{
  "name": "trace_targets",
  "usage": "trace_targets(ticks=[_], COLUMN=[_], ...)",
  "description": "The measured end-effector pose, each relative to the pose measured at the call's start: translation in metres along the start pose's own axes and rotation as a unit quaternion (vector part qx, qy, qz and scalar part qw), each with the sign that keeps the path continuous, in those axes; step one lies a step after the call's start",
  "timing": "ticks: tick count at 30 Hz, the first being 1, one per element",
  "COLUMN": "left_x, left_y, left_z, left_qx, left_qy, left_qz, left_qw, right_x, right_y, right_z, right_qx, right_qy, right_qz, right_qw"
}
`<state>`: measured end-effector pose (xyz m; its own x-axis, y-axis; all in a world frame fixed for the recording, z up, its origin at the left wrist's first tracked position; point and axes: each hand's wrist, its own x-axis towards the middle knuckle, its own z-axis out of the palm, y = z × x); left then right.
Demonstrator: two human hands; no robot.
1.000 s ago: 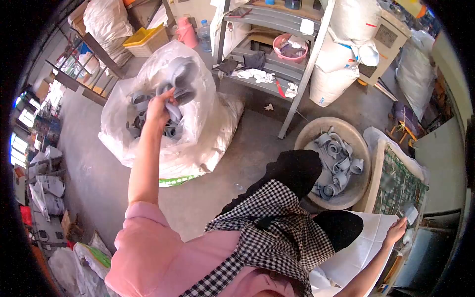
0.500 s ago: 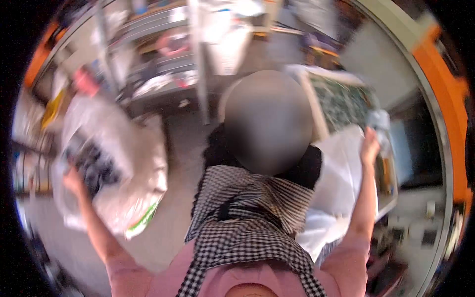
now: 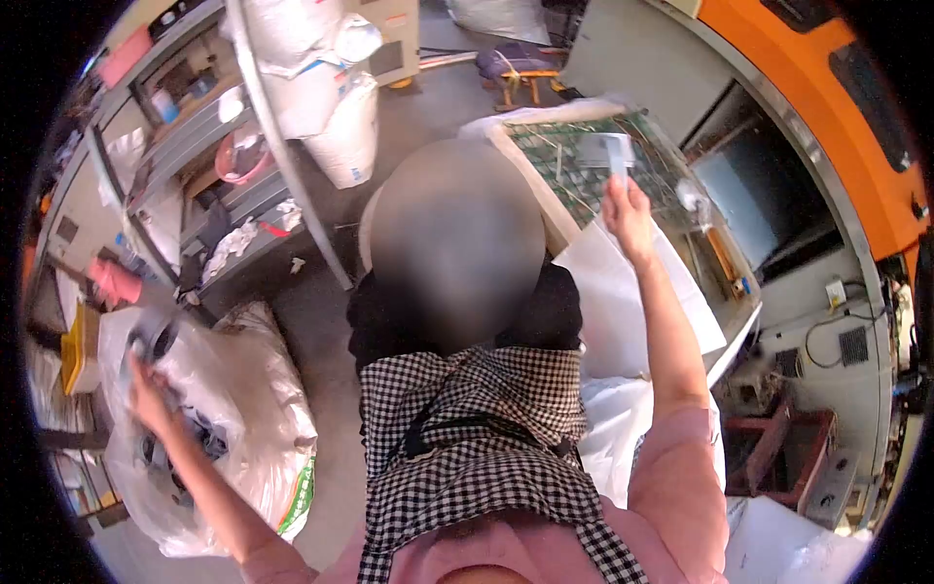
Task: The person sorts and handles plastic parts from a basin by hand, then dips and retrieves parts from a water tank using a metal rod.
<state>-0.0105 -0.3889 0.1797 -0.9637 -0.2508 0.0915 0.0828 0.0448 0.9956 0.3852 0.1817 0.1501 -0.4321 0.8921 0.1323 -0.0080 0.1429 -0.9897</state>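
Observation:
At the left, my left hand is closed on a dark grey ring-shaped part, blurred by motion. It is over the mouth of a clear plastic bag with several similar dark grey parts inside. My right hand grips a pale, partly see-through T-shaped piece; its exact kind I cannot make out. That piece is above a light-rimmed bin containing green and clear plastic pieces. Beneath my right forearm, a white sheet hangs over the bin's near edge.
A grey metal shelf with a pink basket stands at the upper left. White sacks are stacked beside it. Orange and grey machinery borders the right. A round blurred patch covers the centre.
My left hand has brought a dark grey part up out of the bag. My right hand has moved inward over the bin with the pale piece. The view has turned rightward.

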Motion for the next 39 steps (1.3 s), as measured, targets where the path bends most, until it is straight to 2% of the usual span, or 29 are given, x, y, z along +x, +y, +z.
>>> trace_targets(ticks=[1,2,3,4,5,6,7,8,9,11,12,15,16,17,18,19,21,22,23,25,30,32,33,35,37,38,39], left_x=[0.002,-0.025,-0.034,-0.051,-0.077,-0.091,-0.097,-0.125,-0.135,-0.155,-0.155,-0.168,-0.169,-0.167,-0.159,-0.159,-0.161,-0.17,-0.175,-0.175,-0.185,-0.185,-0.183,-0.179,-0.17,-0.162,-0.15], left_y=[-0.008,0.003,-0.004,0.002,0.014,0.009,-0.002,0.021,0.019,0.014,-0.002,0.009,0.016,0.019,0.008,0.006,0.003,0.01,0.006,0.004,0.008,0.011,0.014,0.019,0.027,0.034,0.032], left_z=[0.021,0.057,0.083,0.115,0.142,0.169,0.191,0.209,0.228,0.258,0.275,0.279,0.273,0.269,0.269,0.271,0.272,0.272,0.271,0.271,0.272,0.269,0.267,0.263,0.265,0.264,0.268], left_qx=[0.02,0.041,-0.07,-0.021,-0.01,-0.025,-0.066,-0.098,-0.198,-0.242,-0.252,-0.263,-0.265,-0.266,-0.279,-0.279,-0.249,-0.288,-0.274,-0.222,-0.239,-0.229,-0.212,-0.195,-0.315,-0.316,-0.334], left_qy=[-0.007,0.001,-0.097,-0.077,-0.108,-0.106,-0.134,-0.124,-0.161,-0.216,-0.219,-0.256,-0.321,-0.382,-0.425,-0.426,-0.402,-0.41,-0.414,-0.405,-0.386,-0.379,-0.393,-0.407,-0.365,-0.341,-0.362], left_qz=[0.014,0.043,0.061,0.037,0.043,0.096,0.064,-0.025,-0.077,-0.002,0.038,0.032,-0.005,-0.043,-0.043,-0.044,-0.033,-0.076,-0.061,-0.077,-0.059,-0.053,-0.068,-0.084,-0.16,-0.171,-0.181], left_qw=[1.0,0.998,0.991,0.996,0.993,0.989,0.987,0.987,0.964,0.946,0.942,0.93,0.909,0.884,0.86,0.86,0.881,0.862,0.866,0.884,0.889,0.895,0.892,0.889,0.861,0.869,0.851], right_x=[-0.001,0.0,-0.001,-0.002,-0.006,-0.021,-0.038,-0.046,-0.053,-0.066,-0.073,-0.075,-0.075,-0.075,-0.074,-0.074,-0.07,-0.072,-0.072,-0.074,-0.074,-0.073,-0.074,-0.081,-0.084,-0.085,-0.084], right_y=[-0.003,0.0,0.001,0.006,0.009,-0.008,-0.026,-0.023,-0.019,-0.014,-0.017,-0.018,-0.022,-0.027,-0.028,-0.029,-0.025,-0.027,-0.027,-0.023,-0.011,-0.012,-0.012,-0.025,-0.024,-0.02,-0.017], right_z=[0.025,0.05,0.076,0.105,0.137,0.163,0.187,0.212,0.235,0.266,0.278,0.291,0.289,0.286,0.285,0.284,0.284,0.284,0.284,0.284,0.288,0.289,0.288,0.283,0.284,0.286,0.286], right_qx=[0.01,0.005,0.028,0.058,0.089,0.074,0.059,0.099,0.138,0.044,0.109,0.188,0.203,0.24,0.259,0.277,0.214,0.201,0.199,0.177,0.2,0.142,0.143,0.161,0.205,0.242,0.242], right_qy=[-0.034,-0.07,-0.1,-0.121,-0.144,-0.167,-0.188,-0.22,-0.249,-0.259,-0.29,-0.281,-0.279,-0.293,-0.298,-0.302,-0.274,-0.268,-0.27,-0.272,-0.247,-0.221,-0.221,-0.239,-0.281,-0.314,-0.314], right_qz=[0.001,-0.048,-0.025,-0.032,-0.037,-0.037,-0.037,-0.033,-0.029,-0.142,-0.093,-0.165,-0.178,-0.098,-0.058,-0.018,-0.033,-0.038,-0.039,-0.085,-0.136,-0.217,-0.218,-0.154,-0.086,-0.037,-0.037], right_qw=[0.999,0.996,0.994,0.99,0.985,0.983,0.98,0.97,0.958,0.954,0.946,0.927,0.922,0.92,0.917,0.912,0.937,0.941,0.941,0.942,0.938,0.94,0.94,0.945,0.934,0.917,0.918])
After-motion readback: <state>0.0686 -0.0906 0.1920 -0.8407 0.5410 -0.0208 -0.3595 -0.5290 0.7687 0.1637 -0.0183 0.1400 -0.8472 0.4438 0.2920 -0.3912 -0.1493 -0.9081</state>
